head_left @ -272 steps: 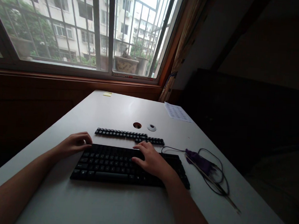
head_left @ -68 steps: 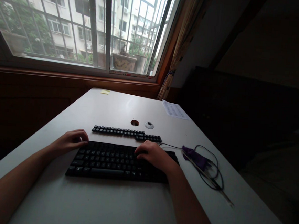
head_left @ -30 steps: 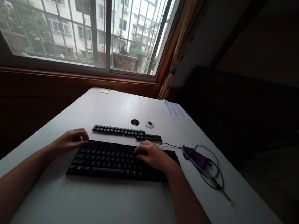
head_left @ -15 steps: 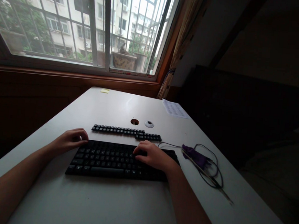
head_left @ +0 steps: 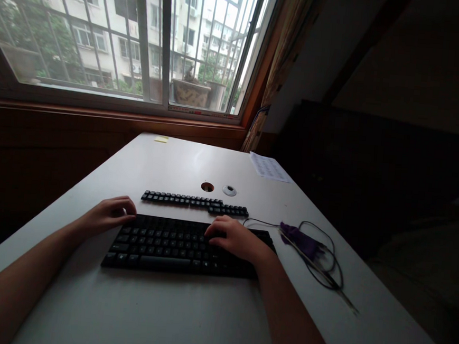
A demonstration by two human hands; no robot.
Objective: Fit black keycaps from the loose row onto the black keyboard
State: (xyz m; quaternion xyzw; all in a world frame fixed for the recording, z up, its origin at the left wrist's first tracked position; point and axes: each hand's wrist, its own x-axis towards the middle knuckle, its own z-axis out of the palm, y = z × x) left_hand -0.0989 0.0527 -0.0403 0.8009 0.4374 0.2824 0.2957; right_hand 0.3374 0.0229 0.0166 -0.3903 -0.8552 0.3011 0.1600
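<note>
A black keyboard (head_left: 160, 250) lies on the white desk in front of me, and the strip along its far edge looks dark, with no clear keycaps. At its far left corner, my left hand (head_left: 115, 212) is curled with thumb and fingertips against the edge. My right hand (head_left: 230, 237) rests over the right part of the keyboard, fingers bent down together onto the keys; what is under the fingertips is hidden. Just behind the keyboard, several loose black keycaps (head_left: 181, 200) stand in rows, with a shorter row (head_left: 228, 210) at the right.
Right of the keyboard lie a purple pouch (head_left: 301, 241), a thin stick (head_left: 348, 302) and a looped black cable (head_left: 333, 244). Farther back are a round hole (head_left: 207, 187), its grey cover (head_left: 229, 190), a printed sheet (head_left: 270, 168) and yellow sticky notes (head_left: 161, 139).
</note>
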